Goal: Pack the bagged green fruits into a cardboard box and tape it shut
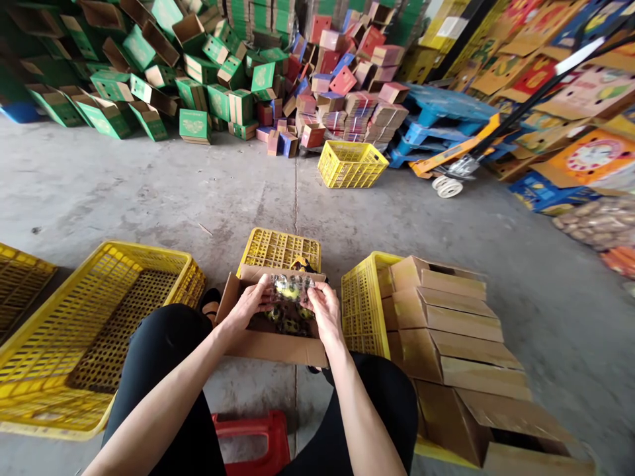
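Both hands hold a clear plastic pack of yellow-green fruit (290, 288) just above an open cardboard box (270, 345) in front of my knees. My left hand (248, 304) grips the pack's left end with curled fingers. On the right end, my right hand (325, 311) is closed the same way. More dark and yellow fruit lies inside the box under the pack. The box rests against an upturned yellow crate (280, 249).
A large yellow crate (149, 264) stands at my left. At my right a yellow crate (362, 304) holds a stack of folded cardboard boxes (456, 330). A red stool (253, 433) is under me. Piles of green and red boxes, a yellow basket (351, 164) and a pallet jack (456, 165) stand beyond.
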Demonstrator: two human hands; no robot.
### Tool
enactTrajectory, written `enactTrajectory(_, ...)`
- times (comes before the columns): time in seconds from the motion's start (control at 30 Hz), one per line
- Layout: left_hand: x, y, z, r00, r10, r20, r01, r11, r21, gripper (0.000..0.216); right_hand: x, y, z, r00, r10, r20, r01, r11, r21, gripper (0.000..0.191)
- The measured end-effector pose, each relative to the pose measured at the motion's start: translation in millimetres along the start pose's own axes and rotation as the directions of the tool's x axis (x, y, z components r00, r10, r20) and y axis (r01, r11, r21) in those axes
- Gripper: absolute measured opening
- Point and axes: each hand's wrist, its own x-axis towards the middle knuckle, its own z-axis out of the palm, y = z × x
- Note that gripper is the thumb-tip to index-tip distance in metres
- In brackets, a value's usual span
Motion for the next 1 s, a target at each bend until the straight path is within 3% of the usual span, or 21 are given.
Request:
enactTrajectory(0.13,0.1,0.4,-1.3,0.986,-0.166,0.015,0.165,0.986,0.015,0.081,0.6,3.0,-0.4,1.000,-0.025,0.012,0.026,0.997,-0.078,0.044)
enactTrajectory(0.27,-0.8,1.8,-1.4,0.973,-0.219,0.066,0.223,0.973,-0.052,0.074,-0.2,1.8,-1.3,0.997,-0.071,0.041,0.076,0.988,-0.131,0.037)
enactTrajectory(0.5,-6.0,5.7,-1.5,0.990,-0.042,0.132,0.072,0.971,-0.226,0.038,-3.8,-8.8,-1.3,0.984,-0.108,0.143,0.126,0.984,-0.125,0.023)
enactTrajectory(0.7,-6.5,2.6,-0.9,0.994,0.064,0.083,-0.037,0.957,-0.288,0.080,-3.1,-5.8,-3.4,0.981,-0.144,0.130,0.159,0.981,-0.110,0.016)
enactTrajectory(0.9,-6.0,3.9,-1.6,0.985,0.127,0.114,-0.094,0.961,-0.262,0.084,6.0,5.3,-15.3,0.988,-0.131,0.086,0.139,0.986,-0.095,0.033)
enactTrajectory(1.0,-2.2,1.9,-5.8,0.977,0.183,0.113,-0.159,0.968,-0.192,0.080,11.1,5.5,-24.3,0.992,-0.119,0.051,0.129,0.928,-0.349,0.027)
